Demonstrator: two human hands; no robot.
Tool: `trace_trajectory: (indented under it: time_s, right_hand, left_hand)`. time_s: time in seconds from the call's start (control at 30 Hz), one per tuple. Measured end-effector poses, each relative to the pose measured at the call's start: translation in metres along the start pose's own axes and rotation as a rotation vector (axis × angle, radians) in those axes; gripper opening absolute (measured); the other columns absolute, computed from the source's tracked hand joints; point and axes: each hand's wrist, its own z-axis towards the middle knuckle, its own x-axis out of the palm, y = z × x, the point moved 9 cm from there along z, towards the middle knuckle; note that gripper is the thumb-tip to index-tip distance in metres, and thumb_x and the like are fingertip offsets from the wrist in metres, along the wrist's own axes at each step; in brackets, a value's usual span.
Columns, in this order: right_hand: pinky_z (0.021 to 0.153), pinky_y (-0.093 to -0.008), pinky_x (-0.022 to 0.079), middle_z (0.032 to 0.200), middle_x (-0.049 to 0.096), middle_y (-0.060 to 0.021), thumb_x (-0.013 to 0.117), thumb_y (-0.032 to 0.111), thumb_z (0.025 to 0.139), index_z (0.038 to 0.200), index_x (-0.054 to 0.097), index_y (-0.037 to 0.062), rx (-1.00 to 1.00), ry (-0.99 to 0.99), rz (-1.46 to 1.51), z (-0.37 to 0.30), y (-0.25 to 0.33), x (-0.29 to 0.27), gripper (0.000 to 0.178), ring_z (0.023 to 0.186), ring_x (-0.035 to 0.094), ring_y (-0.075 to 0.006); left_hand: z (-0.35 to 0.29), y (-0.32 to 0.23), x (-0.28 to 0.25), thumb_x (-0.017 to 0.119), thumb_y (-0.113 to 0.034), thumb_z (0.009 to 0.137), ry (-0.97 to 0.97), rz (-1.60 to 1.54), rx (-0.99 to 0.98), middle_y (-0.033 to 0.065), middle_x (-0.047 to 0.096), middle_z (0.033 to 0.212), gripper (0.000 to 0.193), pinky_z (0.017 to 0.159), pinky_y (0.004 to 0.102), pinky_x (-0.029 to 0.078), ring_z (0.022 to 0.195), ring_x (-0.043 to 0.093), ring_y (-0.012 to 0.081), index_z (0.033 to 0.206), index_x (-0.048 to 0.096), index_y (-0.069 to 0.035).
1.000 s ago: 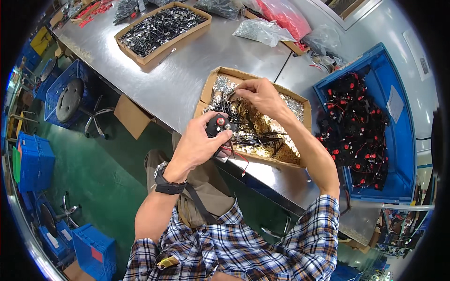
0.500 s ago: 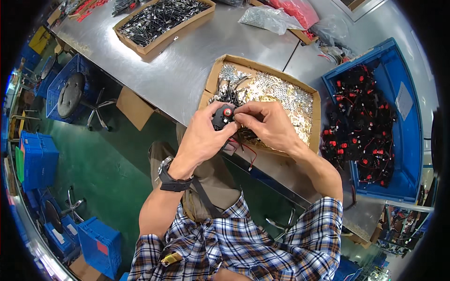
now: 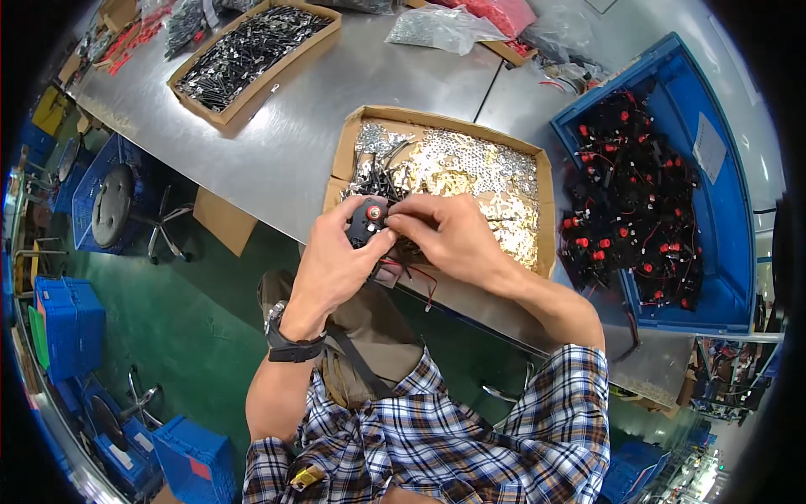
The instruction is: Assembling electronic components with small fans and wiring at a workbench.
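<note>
The left hand [image 3: 332, 252] grips a black rounded plastic part [image 3: 359, 225] with a red post, above the near edge of a shallow brown cardboard tray [image 3: 545, 214] of gold and silver metal pieces. The right hand [image 3: 457, 239] pinches at its right side (what's between the fingertips is hidden). Right stands a blue plastic bin [image 3: 714, 260].

We noted a black part [image 3: 359, 225] with a red knob [image 3: 374, 213], a brown tray [image 3: 342, 155], gold-toned pieces [image 3: 516, 239], silver-toned pieces [image 3: 520, 170], a silver-grey counter [image 3: 290, 143], a blue bin [image 3: 724, 260], a green floor [image 3: 201, 319], and a shirt [image 3: 420, 437] in blue, white and brown plaid.
</note>
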Motion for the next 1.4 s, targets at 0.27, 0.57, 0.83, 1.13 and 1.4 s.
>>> trace_trajectory:
  time_s: [0.27, 0.57, 0.83, 1.13, 1.4]
  right_hand:
    - [0.061, -0.0435, 0.056, 0.082, 0.072, -0.0177, 0.067, 0.004, 0.091, 0.109, 0.071, 0.0022, -0.466, -0.002, -0.723, -0.017, 0.054, 0.009, 0.018, 0.069, 0.072, -0.0329]
    - [0.069, -0.0474, 0.054, 0.091, 0.072, -0.0244, 0.062, 0.01, 0.096, 0.11, 0.073, 0.0015, 0.068, -0.199, -0.679, 0.041, -0.013, -0.099, 0.02, 0.08, 0.069, -0.0439]
    - [0.078, -0.0506, 0.053, 0.089, 0.072, -0.0239, 0.062, 0.019, 0.097, 0.11, 0.075, 0.0049, -0.175, -0.179, -1.023, 0.049, -0.025, -0.088, 0.023, 0.084, 0.069, -0.0426]
    - [0.069, -0.0499, 0.051, 0.073, 0.065, -0.0205, 0.059, 0.012, 0.096, 0.103, 0.062, 0.0008, -0.327, -0.029, -1.283, 0.057, -0.028, -0.07, 0.014, 0.076, 0.067, -0.0419]
    - [0.071, -0.0496, 0.052, 0.084, 0.069, -0.0249, 0.06, 0.015, 0.095, 0.103, 0.065, -0.0008, -0.263, -0.061, -0.972, 0.063, -0.027, -0.091, 0.019, 0.076, 0.066, -0.0427]
  left_hand:
    - [0.001, -0.004, -0.003, 0.074, -0.014, 0.087, -0.019, -0.005, 0.048, 0.0055, 0.07, 0.089, 0.034, 0.071, 0.0268, 0.053, 0.078, 0.062, 0.0094, 0.116, 0.068, 0.004]
    - [-0.001, -0.001, 0.0, 0.077, -0.016, 0.089, 0.037, -0.014, -0.044, 0.0051, 0.072, 0.095, 0.037, 0.073, 0.0258, 0.055, 0.08, 0.067, 0.0095, 0.12, 0.068, 0.002]
    - [0.005, 0.009, 0.006, 0.072, -0.009, 0.093, 0.099, -0.129, -0.038, 0.0082, 0.07, 0.094, 0.037, 0.063, 0.0295, 0.063, 0.072, 0.073, 0.0164, 0.126, 0.061, 0.005]
    - [0.003, -0.005, 0.0, 0.073, -0.008, 0.093, 0.052, -0.003, 0.042, 0.0064, 0.07, 0.092, 0.033, 0.063, 0.0278, 0.062, 0.074, 0.07, 0.0136, 0.123, 0.065, 0.003]
    - [0.001, 0.001, 0.004, 0.072, -0.011, 0.092, 0.069, -0.135, -0.056, 0.0077, 0.073, 0.094, 0.033, 0.066, 0.029, 0.059, 0.074, 0.073, 0.0141, 0.12, 0.065, 0.004]
